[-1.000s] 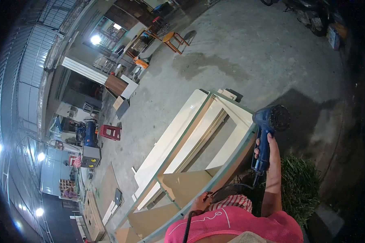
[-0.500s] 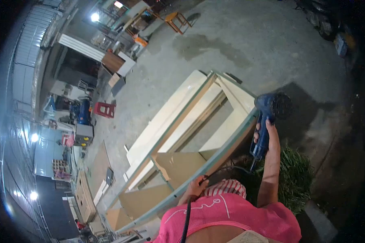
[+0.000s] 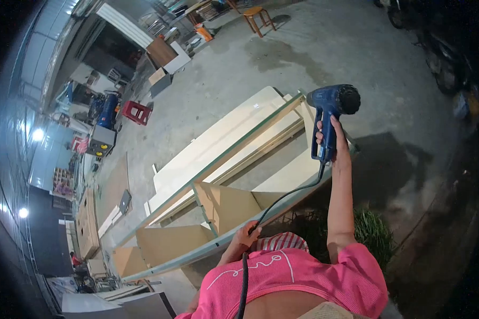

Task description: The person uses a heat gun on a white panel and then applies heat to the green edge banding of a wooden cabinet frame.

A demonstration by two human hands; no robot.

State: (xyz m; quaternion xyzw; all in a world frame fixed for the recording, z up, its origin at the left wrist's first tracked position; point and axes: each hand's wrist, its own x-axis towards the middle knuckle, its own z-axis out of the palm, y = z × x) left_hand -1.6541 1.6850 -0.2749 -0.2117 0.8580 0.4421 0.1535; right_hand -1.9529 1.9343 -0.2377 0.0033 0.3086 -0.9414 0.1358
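My right hand (image 3: pixel 330 139) is closed around the handle of a blue heat gun (image 3: pixel 329 98). Its narrow end points left, close to the far corner of a long wooden frame (image 3: pixel 282 203) with green edges and pale panels inside. From the handle, a dark cord (image 3: pixel 288 192) runs back across the near green edge to my left hand (image 3: pixel 245 237). That hand is closed on the cord, beside the frame's near edge and in front of my pink shirt. The cord continues down past my chest.
A pale board (image 3: pixel 218 139) lies beyond the frame on the concrete floor. A red stool (image 3: pixel 137 112) and a wooden stool (image 3: pixel 258 20) stand farther off. Cut grass (image 3: pixel 371 234) is heaped at the right. Motorbikes (image 3: pixel 446 66) stand in the dark upper right.
My right hand has carried the heat gun forward from the near edge to the far corner of the frame. The cord now stretches over the frame; my left hand still grips it.
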